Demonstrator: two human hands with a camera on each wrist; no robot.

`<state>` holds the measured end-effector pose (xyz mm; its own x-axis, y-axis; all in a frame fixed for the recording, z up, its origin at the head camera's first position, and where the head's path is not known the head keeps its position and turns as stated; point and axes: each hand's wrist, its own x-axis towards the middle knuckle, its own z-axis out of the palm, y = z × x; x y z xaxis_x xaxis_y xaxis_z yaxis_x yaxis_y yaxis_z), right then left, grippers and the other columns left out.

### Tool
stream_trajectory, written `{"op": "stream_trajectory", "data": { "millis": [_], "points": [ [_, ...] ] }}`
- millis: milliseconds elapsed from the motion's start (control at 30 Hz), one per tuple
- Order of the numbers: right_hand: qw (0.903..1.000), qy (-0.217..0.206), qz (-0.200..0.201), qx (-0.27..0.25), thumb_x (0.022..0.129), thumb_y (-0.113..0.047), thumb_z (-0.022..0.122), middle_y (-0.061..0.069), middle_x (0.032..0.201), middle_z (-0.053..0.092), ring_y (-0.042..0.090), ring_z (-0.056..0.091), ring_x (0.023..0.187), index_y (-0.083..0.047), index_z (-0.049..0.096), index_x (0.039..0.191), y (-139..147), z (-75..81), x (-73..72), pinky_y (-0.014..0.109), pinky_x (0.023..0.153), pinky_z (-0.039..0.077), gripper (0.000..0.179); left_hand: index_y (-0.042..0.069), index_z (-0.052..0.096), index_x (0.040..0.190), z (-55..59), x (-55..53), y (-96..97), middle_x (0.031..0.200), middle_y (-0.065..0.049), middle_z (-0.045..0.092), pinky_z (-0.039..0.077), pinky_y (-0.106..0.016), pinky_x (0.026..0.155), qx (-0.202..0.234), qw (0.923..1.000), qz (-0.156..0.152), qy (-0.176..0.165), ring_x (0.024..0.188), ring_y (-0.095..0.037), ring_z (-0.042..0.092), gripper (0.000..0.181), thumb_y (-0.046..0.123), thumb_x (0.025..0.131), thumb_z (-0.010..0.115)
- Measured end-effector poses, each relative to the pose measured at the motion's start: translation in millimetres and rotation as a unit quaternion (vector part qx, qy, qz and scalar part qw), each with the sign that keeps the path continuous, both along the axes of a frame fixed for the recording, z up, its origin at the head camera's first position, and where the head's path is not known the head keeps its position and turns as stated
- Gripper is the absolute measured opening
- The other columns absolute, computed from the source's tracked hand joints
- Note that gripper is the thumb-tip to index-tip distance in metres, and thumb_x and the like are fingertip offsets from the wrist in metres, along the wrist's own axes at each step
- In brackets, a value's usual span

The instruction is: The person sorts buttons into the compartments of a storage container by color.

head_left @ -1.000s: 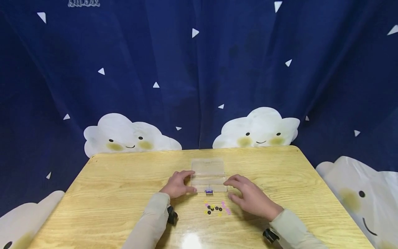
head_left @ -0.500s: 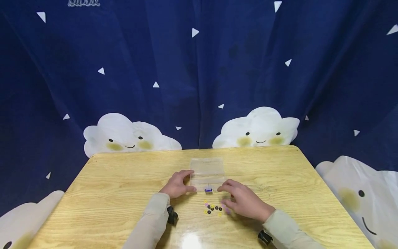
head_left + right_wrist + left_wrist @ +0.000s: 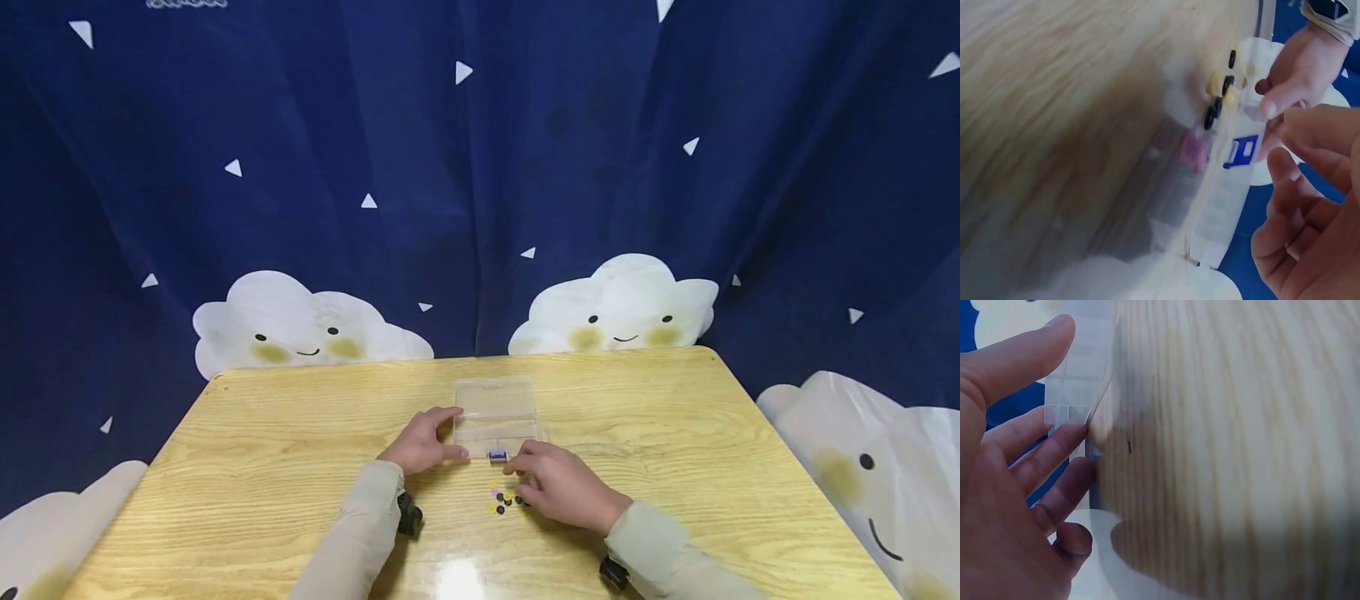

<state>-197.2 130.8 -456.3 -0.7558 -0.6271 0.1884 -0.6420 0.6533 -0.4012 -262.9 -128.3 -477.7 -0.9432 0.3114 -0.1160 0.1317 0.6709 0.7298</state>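
Note:
A clear plastic box (image 3: 493, 400) stands with its lid raised in the middle of the table. At its front is a small blue rectangular piece (image 3: 1241, 151). My left hand (image 3: 420, 442) holds the box's left end, thumb at the front corner, fingers (image 3: 1054, 450) against the side. Small black discs (image 3: 500, 509), yellow pieces (image 3: 492, 483) and a pink piece (image 3: 1194, 150) lie on the table before the box. Over their right part hovers my right hand (image 3: 566, 487), fingers loosely bent, with nothing visible between thumb and fingertips. It hides some pieces in the head view.
The wooden table (image 3: 315, 417) extends around both hands. Behind it hangs a dark blue curtain (image 3: 375, 167) with white clouds and triangles. Cameras are strapped at both wrists, such as the black left one (image 3: 408, 514).
My right hand has moved left from the box's right corner to above the small pieces, covering several of them. My left hand stays at the box. The head view has shifted slightly.

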Motion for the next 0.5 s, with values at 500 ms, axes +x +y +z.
{"op": "stream_trajectory", "data": {
  "millis": [500],
  "points": [
    [0.9956, 0.077, 0.01, 0.054, 0.09, -0.023, 0.073, -0.006, 0.082, 0.061, 0.001, 0.045, 0.068, -0.019, 0.076, 0.095, -24, -11.3, -3.7, 0.017, 0.059, 0.04, 0.007, 0.016, 0.05, 0.146, 1.3, -1.2, 0.9, 0.15, -0.012, 0.048, 0.043, -0.051, 0.108, 0.014, 0.9999, -0.002, -0.009, 0.14, -0.034, 0.044, 0.071, 0.024, 0.083, 0.082]
  ]
}}
